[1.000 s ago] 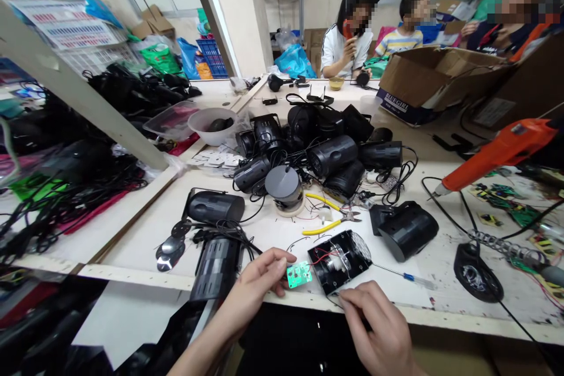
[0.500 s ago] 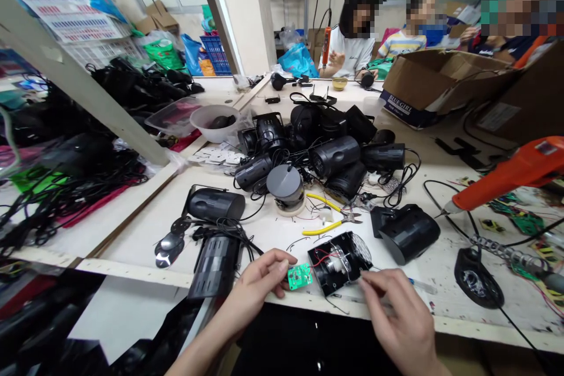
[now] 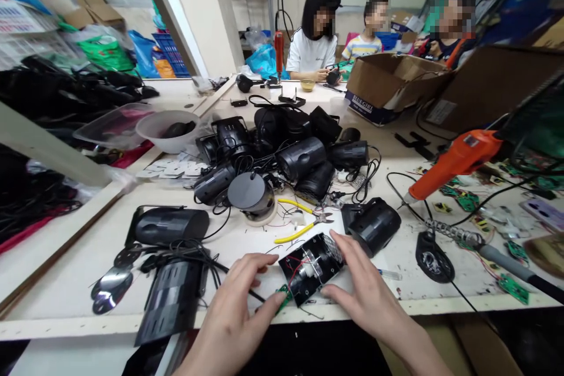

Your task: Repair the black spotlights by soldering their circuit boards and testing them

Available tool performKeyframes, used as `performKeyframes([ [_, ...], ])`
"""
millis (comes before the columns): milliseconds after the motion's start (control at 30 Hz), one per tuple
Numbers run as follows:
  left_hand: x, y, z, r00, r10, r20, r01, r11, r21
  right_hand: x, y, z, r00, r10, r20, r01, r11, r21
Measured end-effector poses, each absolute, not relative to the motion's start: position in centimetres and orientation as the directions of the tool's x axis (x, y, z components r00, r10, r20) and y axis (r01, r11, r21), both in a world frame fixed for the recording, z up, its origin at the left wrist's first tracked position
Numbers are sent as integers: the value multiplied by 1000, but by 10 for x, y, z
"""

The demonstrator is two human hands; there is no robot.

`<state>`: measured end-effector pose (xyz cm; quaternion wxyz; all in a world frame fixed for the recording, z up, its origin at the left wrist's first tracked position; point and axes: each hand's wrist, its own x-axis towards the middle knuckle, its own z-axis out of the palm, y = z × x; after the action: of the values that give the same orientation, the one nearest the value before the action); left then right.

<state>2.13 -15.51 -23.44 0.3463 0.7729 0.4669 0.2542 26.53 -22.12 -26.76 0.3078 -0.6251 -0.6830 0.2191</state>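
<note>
An opened black lamp housing (image 3: 314, 267) lies near the table's front edge, its inner parts and red wires exposed. My right hand (image 3: 368, 288) spans its right end, fingers at the far side by the faceted reflector and thumb at the near side. My left hand (image 3: 240, 294) is at its left, thumb and fingers spread apart. Under the left thumb tip shows a small green circuit board (image 3: 283, 298), partly hidden, beside the housing's near left corner. Yellow-handled cutters (image 3: 304, 220) lie just beyond the housing.
Black lamp housings (image 3: 302, 158) and cables are heaped behind. Another black lamp (image 3: 374, 224) stands right of the cutters. An orange electric screwdriver (image 3: 453, 161) and a soldering iron (image 3: 506, 261) are at right. A cardboard box (image 3: 392, 88) stands farther back; several people sit beyond.
My view has turned right. My left hand has loosened from its pinch on the circuit board, which now sits lower against the housing. My right hand has moved onto the housing's right end.
</note>
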Motion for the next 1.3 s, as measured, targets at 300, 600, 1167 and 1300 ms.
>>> performKeyframes([
  [300, 74, -151, -231, 565, 786, 250, 559, -588, 585, 265, -219, -273, -49, 988, 149, 644, 145, -752],
  [600, 73, -146, -233, 627, 763, 156, 663, -629, 405, 277, -196, -264, -155, 985, 71, 619, 153, -771],
  [1167, 66, -144, -228, 654, 720, 230, 538, -657, 528, 273, -192, -247, -225, 963, 147, 604, 256, -755],
  [1300, 62, -143, -230, 633, 726, 270, 501, -650, 572, 270, -192, -235, -264, 951, 159, 607, 292, -739],
])
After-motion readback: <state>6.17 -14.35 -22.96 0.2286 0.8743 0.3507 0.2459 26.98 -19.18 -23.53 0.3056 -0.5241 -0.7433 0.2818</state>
